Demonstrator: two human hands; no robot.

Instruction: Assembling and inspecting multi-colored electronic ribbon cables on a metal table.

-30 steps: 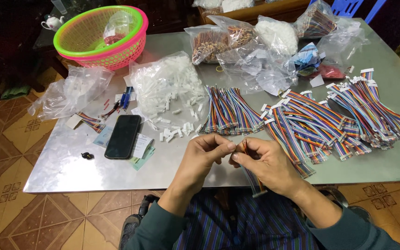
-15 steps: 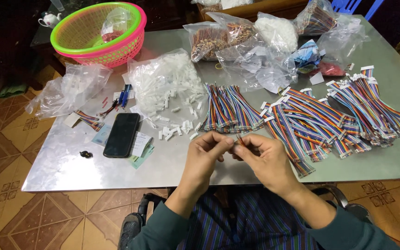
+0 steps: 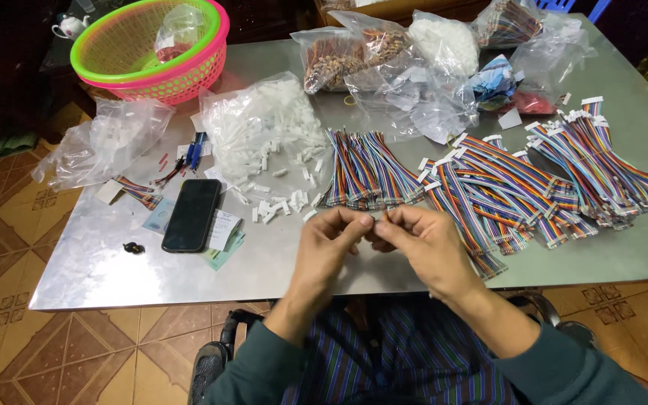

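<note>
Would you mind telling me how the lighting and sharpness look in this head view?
Head view: the metal table shows soft, dull glare; the plastic bags glint; the corners behind fall dark; the hands, left and right, are slightly soft, so whatever they pinch is unclear.

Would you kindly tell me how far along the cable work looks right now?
Done: rainbow ribbon cables with white connectors piled at right. In hand: the left hand and right hand pinch something small, hidden between fingertips. Left: the bundle of bare rainbow cables and loose white plastic connectors.
</note>
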